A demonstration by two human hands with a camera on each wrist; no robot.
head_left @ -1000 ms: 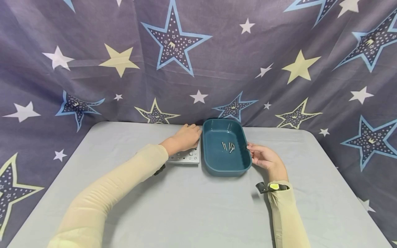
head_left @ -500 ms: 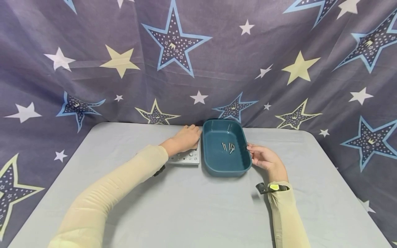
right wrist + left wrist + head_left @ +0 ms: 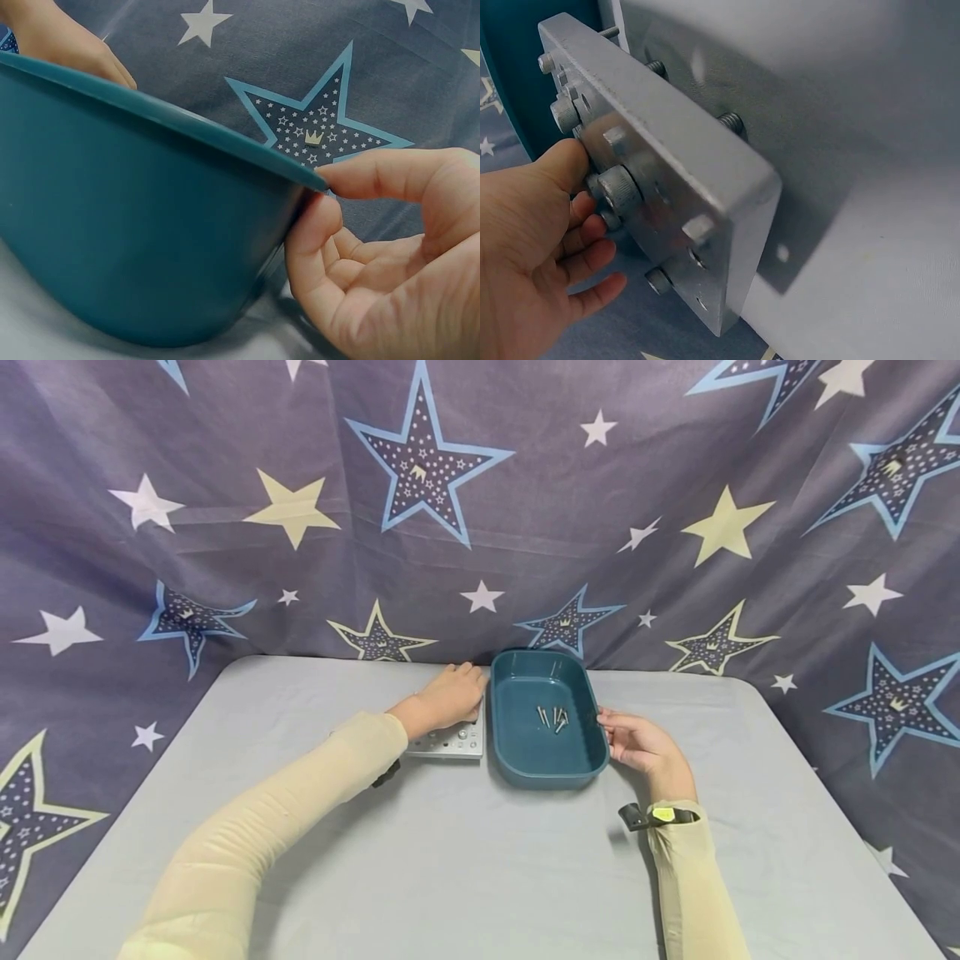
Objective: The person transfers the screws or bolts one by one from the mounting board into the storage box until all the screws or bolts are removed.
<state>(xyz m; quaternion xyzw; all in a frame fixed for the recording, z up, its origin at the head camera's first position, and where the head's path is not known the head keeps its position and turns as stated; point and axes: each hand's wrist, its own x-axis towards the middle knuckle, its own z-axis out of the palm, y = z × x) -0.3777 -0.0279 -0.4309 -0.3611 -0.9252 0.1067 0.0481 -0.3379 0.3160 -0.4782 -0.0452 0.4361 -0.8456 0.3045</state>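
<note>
In the head view my left hand point(image 3: 450, 695) reaches over a silver metal plate point(image 3: 459, 742) at the back of the table. The left wrist view has the plate point(image 3: 667, 172) with several socket-head bolts point(image 3: 620, 187) through it, some threaded ends sticking out behind. There my left hand point(image 3: 532, 240) has thumb and fingers curled at a small bolt head point(image 3: 593, 185), pinching it. My right hand point(image 3: 390, 255) pinches the rim of a teal plastic bin point(image 3: 150, 202) between thumb and finger. Several loose screws point(image 3: 552, 717) lie on the bin's floor.
The bin stands right beside the plate, to its right. A starry curtain point(image 3: 525, 552) hangs along the back edge of the grey-covered table point(image 3: 480, 868). A black strap point(image 3: 660, 814) circles my right wrist.
</note>
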